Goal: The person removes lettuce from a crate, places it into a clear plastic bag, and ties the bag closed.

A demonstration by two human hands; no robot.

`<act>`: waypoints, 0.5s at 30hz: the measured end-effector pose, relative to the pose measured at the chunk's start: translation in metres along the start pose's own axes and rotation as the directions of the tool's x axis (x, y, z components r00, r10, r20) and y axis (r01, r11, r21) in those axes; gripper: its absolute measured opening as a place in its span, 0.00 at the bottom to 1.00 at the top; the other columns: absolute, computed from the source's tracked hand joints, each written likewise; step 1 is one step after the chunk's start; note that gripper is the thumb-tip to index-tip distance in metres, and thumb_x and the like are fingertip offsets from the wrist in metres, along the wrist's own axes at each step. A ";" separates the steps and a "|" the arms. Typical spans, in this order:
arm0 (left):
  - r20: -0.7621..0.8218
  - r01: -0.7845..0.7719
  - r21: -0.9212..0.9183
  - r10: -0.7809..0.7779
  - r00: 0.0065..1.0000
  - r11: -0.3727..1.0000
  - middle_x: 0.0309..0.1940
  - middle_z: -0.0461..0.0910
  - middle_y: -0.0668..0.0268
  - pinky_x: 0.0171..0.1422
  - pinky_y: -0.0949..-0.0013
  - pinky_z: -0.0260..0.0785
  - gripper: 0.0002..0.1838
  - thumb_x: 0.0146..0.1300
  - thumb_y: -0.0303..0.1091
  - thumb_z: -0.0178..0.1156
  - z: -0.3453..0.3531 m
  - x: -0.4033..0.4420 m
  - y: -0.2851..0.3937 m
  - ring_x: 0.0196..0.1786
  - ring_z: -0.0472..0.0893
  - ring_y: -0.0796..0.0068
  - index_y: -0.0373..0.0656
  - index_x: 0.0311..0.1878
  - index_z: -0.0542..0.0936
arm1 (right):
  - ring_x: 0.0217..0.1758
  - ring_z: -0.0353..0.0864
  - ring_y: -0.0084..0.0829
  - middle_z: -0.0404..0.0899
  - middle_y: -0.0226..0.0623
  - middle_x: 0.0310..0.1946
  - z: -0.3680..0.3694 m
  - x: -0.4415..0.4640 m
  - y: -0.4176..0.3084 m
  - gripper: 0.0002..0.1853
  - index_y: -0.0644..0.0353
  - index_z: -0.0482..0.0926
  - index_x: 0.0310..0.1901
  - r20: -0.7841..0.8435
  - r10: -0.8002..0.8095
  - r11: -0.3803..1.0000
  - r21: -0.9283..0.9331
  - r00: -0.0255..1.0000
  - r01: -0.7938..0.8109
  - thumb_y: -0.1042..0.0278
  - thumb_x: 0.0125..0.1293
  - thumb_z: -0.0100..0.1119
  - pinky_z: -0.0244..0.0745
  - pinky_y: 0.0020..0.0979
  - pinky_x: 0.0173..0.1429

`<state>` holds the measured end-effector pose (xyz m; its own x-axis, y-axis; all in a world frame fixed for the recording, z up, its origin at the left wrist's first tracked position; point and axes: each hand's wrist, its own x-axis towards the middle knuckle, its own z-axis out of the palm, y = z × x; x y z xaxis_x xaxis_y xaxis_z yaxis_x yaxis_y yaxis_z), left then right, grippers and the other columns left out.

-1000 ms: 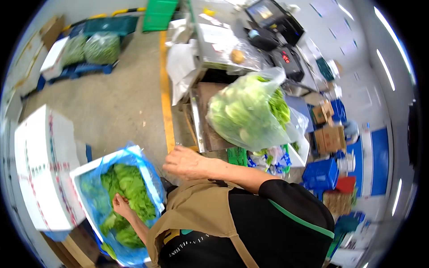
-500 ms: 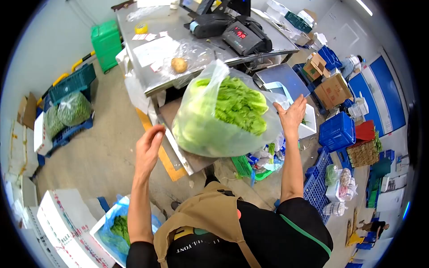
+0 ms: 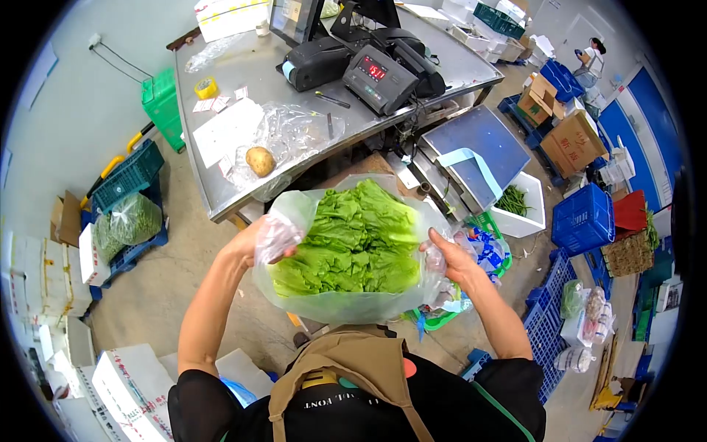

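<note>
A clear plastic bag (image 3: 346,306) of green leafy lettuce (image 3: 353,236) is in front of my body, its mouth spread wide and the leaves showing. My left hand (image 3: 250,241) is closed on the bag's left side, with plastic bunched over the fingers. On the opposite side my right hand (image 3: 451,258) pinches the bag's edge, thumb on top. Beyond the bag stands a steel table (image 3: 213,195) with a potato (image 3: 260,161) lying by crumpled clear plastic. A platform scale (image 3: 479,158) with a pale blue strip across it is beyond my right hand.
A weighing display (image 3: 379,79) with red digits stands on the table by a monitor (image 3: 294,20) and yellow tape (image 3: 206,88). Right of me are a white box of green beans (image 3: 515,200), blue crates (image 3: 582,215) and cartons (image 3: 574,142). White foam boxes (image 3: 132,390) are at lower left.
Both hands have gone from apart from the bag to gripping its sides. The bag's mouth is now spread open towards me, closer to my body. My view has shifted slightly.
</note>
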<state>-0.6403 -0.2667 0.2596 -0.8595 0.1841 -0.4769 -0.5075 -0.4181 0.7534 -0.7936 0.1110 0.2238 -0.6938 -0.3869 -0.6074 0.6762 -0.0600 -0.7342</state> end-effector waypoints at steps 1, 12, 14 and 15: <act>0.035 -0.007 -0.183 0.013 0.999 0.983 0.23 0.79 0.64 0.19 0.78 0.71 0.09 0.67 0.32 0.53 -0.002 -0.006 -0.003 0.22 0.78 0.77 0.36 0.39 0.77 | 0.31 0.77 0.23 0.78 0.33 0.29 0.004 -0.003 -0.011 0.11 0.59 0.76 0.37 0.056 -0.041 0.997 -0.068 0.998 0.045 0.60 0.65 0.61 0.75 0.27 0.34; -0.139 -0.709 -0.242 0.699 0.701 0.663 0.23 0.78 0.58 0.14 0.79 0.68 0.16 0.61 0.37 0.60 0.070 -0.110 0.008 0.17 0.79 0.73 0.32 0.42 0.74 | 0.21 0.69 0.23 0.74 0.34 0.24 0.091 -0.118 -0.078 0.08 0.64 0.76 0.35 0.447 -0.455 0.890 0.255 0.770 0.378 0.69 0.61 0.62 0.65 0.28 0.27; -0.187 -0.686 -0.245 0.661 0.727 0.685 0.23 0.78 0.59 0.13 0.81 0.62 0.14 0.63 0.38 0.59 0.075 -0.114 0.003 0.15 0.75 0.78 0.35 0.42 0.74 | 0.20 0.66 0.23 0.72 0.31 0.23 0.099 -0.119 -0.069 0.07 0.63 0.77 0.36 0.418 -0.472 0.881 0.246 0.776 0.403 0.69 0.61 0.62 0.63 0.28 0.26; -0.215 -0.673 -0.249 0.638 0.740 0.697 0.24 0.78 0.59 0.12 0.82 0.60 0.13 0.63 0.38 0.58 0.079 -0.112 0.002 0.13 0.73 0.80 0.37 0.41 0.74 | 0.19 0.65 0.22 0.71 0.30 0.23 0.103 -0.117 -0.064 0.07 0.63 0.77 0.37 0.405 -0.476 0.879 0.239 0.781 0.412 0.69 0.61 0.62 0.62 0.29 0.26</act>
<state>-0.5494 -0.2177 0.3505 -0.9463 -0.3219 0.0302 0.2400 -0.6366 0.7329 -0.7303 0.0649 0.3736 -0.7632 -0.6462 -0.0022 0.3682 -0.4321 -0.8232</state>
